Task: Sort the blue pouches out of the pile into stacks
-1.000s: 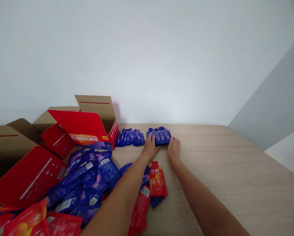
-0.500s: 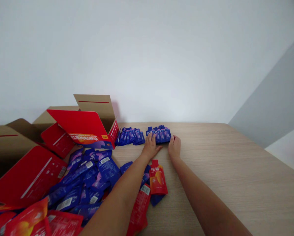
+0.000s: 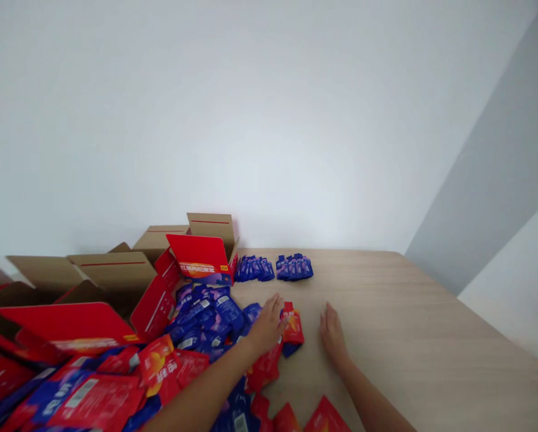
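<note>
My left hand (image 3: 268, 327) rests with fingers spread on the edge of a loose heap of blue pouches (image 3: 210, 312), its fingertips touching a red pouch (image 3: 293, 325). My right hand (image 3: 332, 333) lies flat and open on the bare wooden table (image 3: 408, 336), just right of that red pouch, holding nothing. Two tidy rows of blue pouches (image 3: 295, 267) (image 3: 253, 269) stand far back near the wall, well beyond both hands.
Open red-and-brown cardboard boxes (image 3: 203, 255) crowd the left side and back left. More red pouches (image 3: 161, 369) lie in the near-left pile and at the bottom edge. A grey wall panel rises at the right.
Both hands have drawn back from the far row of blue pouches toward me, onto the table near the red pouch. The view has pulled back and tilted, showing more boxes.
</note>
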`<move>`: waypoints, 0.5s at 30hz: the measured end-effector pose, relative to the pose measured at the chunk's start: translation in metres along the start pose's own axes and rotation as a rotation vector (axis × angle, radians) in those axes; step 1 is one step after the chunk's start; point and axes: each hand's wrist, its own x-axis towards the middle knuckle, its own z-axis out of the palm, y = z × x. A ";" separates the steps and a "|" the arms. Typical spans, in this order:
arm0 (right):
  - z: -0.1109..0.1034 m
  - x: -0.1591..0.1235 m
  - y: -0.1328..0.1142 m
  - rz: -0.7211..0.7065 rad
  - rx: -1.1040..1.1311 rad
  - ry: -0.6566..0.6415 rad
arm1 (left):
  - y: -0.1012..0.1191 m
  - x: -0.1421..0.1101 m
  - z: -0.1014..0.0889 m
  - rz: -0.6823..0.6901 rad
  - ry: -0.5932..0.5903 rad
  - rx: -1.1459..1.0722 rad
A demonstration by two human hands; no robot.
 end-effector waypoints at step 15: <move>-0.138 -0.154 -0.025 0.269 0.175 0.023 | 0.103 -0.121 -0.064 0.161 0.115 -0.032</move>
